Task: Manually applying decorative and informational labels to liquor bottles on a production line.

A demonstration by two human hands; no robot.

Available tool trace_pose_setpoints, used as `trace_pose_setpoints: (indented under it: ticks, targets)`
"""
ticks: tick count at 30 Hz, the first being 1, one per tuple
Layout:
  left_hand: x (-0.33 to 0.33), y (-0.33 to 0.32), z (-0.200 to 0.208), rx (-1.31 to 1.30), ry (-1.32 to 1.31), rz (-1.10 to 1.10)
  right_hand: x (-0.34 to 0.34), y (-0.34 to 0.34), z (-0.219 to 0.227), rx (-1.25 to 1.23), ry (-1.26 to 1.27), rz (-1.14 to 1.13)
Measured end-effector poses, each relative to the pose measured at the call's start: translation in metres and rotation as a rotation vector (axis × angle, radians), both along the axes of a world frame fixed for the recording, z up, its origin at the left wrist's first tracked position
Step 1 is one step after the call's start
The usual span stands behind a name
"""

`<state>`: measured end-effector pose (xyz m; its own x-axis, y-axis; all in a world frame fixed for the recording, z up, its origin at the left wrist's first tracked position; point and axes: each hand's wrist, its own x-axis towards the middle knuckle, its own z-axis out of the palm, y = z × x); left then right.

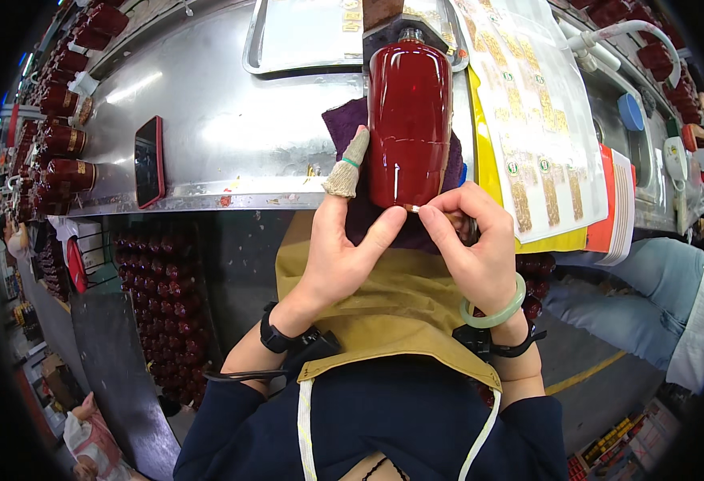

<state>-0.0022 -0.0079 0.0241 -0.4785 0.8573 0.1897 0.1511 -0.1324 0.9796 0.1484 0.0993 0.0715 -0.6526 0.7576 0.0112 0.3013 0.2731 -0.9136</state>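
A dark red glossy bottle (410, 120) lies on its side on a purple cloth (342, 124), its neck away from me and its base toward me. My left hand (342, 248) holds the bottle at its left side and base. A knitted cover (345, 172) with a green band wraps one finger along the bottle's side, while the thumb presses at the base; the other fingers are hidden. At the base's right edge my right hand (476, 244) pinches a small pale strip (411, 208), which looks like a sticker. Both thumbs nearly meet there.
Sheets of gold stickers (540, 144) lie right of the bottle over a yellow folder (556, 243). Metal trays (304, 70) stand beyond it. A phone (150, 162) rests at left on the metal table. Rows of red bottles (163, 297) stand below; another person's leg (649, 280) is at right.
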Motion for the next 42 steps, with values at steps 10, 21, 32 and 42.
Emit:
trace_pose_setpoints:
  ticks: [10, 21, 32, 42]
  targets:
    - [0.007, 0.004, 0.000, 0.007, -0.141, 0.012, 0.010, 0.006, -0.010, -0.025, 0.003, -0.067]
    - [0.009, 0.005, -0.003, 0.010, -0.143, 0.002, 0.008, 0.006, -0.021, -0.023, 0.065, -0.089]
    - [0.012, 0.006, -0.002, 0.005, -0.200, 0.026, 0.008, 0.005, -0.020, -0.023, 0.065, -0.087]
    - [0.012, 0.005, -0.004, -0.002, -0.182, 0.030, 0.006, 0.004, -0.020, 0.013, 0.040, -0.094]
